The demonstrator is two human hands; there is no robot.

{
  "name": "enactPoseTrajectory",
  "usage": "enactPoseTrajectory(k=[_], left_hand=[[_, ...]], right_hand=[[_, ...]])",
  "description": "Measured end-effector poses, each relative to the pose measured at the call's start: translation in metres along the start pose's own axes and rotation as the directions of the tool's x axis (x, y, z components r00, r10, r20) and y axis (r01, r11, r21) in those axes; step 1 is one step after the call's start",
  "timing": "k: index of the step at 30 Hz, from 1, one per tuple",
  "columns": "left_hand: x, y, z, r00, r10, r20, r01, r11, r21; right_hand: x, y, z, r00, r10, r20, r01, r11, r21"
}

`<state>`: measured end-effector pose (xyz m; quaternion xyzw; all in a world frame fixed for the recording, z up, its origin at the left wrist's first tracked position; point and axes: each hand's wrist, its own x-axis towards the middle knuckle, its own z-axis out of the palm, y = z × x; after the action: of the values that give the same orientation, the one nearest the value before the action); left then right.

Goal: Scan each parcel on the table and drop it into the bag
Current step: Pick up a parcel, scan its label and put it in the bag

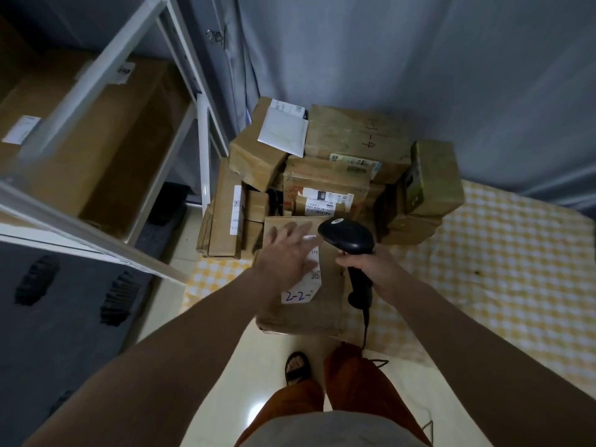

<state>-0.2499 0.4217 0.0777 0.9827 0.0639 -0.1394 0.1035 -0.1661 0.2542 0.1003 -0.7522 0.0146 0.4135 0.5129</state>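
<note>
A brown cardboard parcel [325,304] lies at the near edge of the table, its white label marked "2-2" facing up. My left hand [287,253] is over its top with the fingers spread and straight, covering part of the label. My right hand [371,262] grips the handle of a black barcode scanner [350,240], whose head points down at the parcel's far end. Behind it a heap of brown parcels [325,175] is piled on the table, with a white padded envelope [283,132] on top. No bag is in view.
The table wears a yellow checked cloth [500,269]. A white metal shelf rack [106,101] holding large cartons stands on the left. A grey curtain [419,59] hangs behind. The scanner's cable trails down to the tiled floor by my legs and sandalled foot [297,366].
</note>
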Motion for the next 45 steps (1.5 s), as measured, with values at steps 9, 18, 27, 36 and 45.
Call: enactPoseTrajectory(k=[9,18,27,36,45], left_hand=[[0.053,-0.023,-0.030,0.918,-0.242,0.314,0.314,0.928,-0.201],[0.059,-0.025,-0.038,0.882,-0.313,0.352,0.355,0.933,-0.060],[0.069,-0.034,-0.020,0.863,-0.345,0.369,0.407,0.908,-0.103],[0.071,-0.038,-0.014,0.865,-0.338,0.370,0.421,0.891,-0.169],[0.070,-0.038,-0.009,0.881,-0.309,0.359,0.386,0.908,-0.163]], right_hand=[[-0.013,0.021,-0.003,0.994,0.109,-0.001,-0.109,0.991,0.082],[-0.038,-0.024,-0.006,0.994,0.012,0.105,0.009,0.982,-0.191],[-0.074,-0.051,0.017,0.993,0.044,0.113,-0.030,0.992,-0.119],[-0.081,-0.047,0.021,0.995,0.066,0.071,-0.060,0.995,-0.085],[-0.078,-0.045,0.019,0.996,0.018,0.091,-0.005,0.990,-0.139]])
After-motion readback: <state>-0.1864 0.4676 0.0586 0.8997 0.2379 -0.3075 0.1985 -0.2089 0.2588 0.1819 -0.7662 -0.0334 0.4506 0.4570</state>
